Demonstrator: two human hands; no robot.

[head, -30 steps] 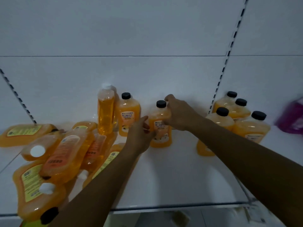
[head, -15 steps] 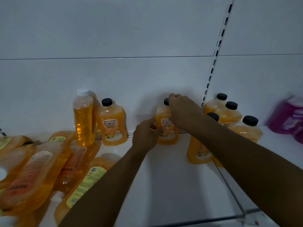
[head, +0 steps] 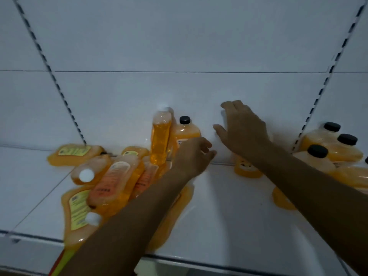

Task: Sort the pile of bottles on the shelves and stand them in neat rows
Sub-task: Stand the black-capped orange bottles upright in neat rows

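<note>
**Both hands free above the shelf; heap on the left unsorted**

While your right hand (head: 244, 130) hovers with its fingers (head: 232, 105) spread and straight, holding nothing, it hides most of the squat orange bottle (head: 248, 170) standing at the back of the shelf (head: 219, 226); only that bottle's base shows beneath your wrist. Your left hand (head: 194, 156) hangs loosely curled in front of the black-capped bottle (head: 184, 134) and grips nothing that can be seen.

Risks, as judged from this position:
- Your right wrist sits directly over the standing bottle. A careless pull back could clip its top and tip it.
- Your left forearm lies across the pile of bottles (head: 107, 182). Dragging it sideways may roll the top ones toward the front edge, where nothing visible would stop them.
- The tall white-capped bottle (head: 160, 138) stands tight beside the black-capped one. It is narrow and would likely topple at a nudge, taking its neighbour along.

Surroundings: a group of black-capped bottles (head: 328, 150) stands upright in the right-hand bay, past the slotted upright (head: 310, 108). One more bottle (head: 281, 200) shows only partly under your right forearm; whether it stands or lies cannot be told. Most of the task remains: the pile lies flat and crossed, with labels facing every way, and it blocks the left half of the shelf.
</note>
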